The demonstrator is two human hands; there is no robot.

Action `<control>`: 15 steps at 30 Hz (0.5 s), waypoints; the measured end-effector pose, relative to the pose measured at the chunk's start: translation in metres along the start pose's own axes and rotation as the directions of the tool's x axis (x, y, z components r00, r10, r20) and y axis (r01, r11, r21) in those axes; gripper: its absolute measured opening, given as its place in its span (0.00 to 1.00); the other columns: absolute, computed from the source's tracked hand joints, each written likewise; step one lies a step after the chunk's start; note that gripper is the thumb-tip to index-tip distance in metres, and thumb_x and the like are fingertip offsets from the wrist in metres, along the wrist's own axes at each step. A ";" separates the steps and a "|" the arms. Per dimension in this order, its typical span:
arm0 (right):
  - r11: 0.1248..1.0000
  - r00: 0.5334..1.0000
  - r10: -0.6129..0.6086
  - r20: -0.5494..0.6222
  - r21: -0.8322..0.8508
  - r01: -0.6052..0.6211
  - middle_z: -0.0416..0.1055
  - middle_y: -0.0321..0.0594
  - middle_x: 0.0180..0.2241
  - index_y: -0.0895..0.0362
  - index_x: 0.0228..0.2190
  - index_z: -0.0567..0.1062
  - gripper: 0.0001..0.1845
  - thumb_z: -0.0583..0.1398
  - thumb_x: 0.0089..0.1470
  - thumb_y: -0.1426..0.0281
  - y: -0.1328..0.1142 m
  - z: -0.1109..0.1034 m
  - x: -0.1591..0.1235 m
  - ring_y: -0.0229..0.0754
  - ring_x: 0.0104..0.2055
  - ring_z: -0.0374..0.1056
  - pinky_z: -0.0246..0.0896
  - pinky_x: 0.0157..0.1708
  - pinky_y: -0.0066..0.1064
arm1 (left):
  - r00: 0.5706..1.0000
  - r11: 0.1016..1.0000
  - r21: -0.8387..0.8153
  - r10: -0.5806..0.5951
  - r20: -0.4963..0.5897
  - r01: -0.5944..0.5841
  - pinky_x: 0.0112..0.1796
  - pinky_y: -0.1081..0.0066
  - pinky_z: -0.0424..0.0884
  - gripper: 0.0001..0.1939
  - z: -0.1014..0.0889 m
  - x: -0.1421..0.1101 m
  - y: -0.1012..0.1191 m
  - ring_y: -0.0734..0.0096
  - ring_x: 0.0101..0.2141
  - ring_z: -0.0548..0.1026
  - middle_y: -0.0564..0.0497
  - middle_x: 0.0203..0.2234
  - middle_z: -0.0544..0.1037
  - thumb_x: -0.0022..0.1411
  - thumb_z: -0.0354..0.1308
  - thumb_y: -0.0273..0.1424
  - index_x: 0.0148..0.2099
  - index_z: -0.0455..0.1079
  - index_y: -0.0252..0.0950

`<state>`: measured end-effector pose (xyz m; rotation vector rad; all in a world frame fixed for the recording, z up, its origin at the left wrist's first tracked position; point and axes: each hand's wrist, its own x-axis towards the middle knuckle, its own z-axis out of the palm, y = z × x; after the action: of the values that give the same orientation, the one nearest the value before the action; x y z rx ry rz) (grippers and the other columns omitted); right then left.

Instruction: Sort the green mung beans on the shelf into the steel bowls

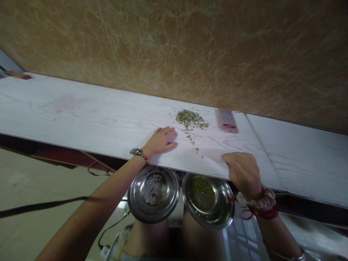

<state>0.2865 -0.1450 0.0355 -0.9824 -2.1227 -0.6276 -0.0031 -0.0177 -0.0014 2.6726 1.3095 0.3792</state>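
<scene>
On the white wood-grain counter lies a loose pile of mung beans [190, 119], small and green, with a thin trail running toward the front edge. My left hand [161, 140] rests palm down just left of the pile, fingers stretched out and holding nothing. To the right of the trail, my right hand [243, 170] is closed on a thin pale sheet [214, 153], which lies low over the counter and is hard to make out against it. Below the edge, a steel bowl [230, 214] contains more mung beans. Beside it, another steel bowl [133, 208] has white grains in it.
A blurred-out phone-like object [228, 120] lies near the brown marbled wall [174, 47]. The counter [130, 116] has a seam at right. Both bowls sit over my legs. A dark strap or cable [46, 206] crosses at left, and a brown object [19, 75] lies far left.
</scene>
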 end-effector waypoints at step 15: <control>0.999 1.000 -0.009 -0.002 -0.032 0.009 0.78 0.37 0.31 0.54 0.39 0.73 0.16 0.54 0.54 0.84 0.009 0.020 0.006 0.40 0.35 0.72 0.61 0.39 0.34 | 1.000 1.000 -0.002 0.014 -0.017 -0.014 0.61 0.51 0.56 0.23 0.003 0.000 -0.003 0.55 0.62 0.61 0.44 0.62 0.65 0.66 0.50 0.44 0.58 0.65 0.39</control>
<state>0.2828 -0.1235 0.0290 -0.9897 -2.1219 -0.6694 -0.0050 -0.0161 -0.0055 2.6832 1.2950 0.4052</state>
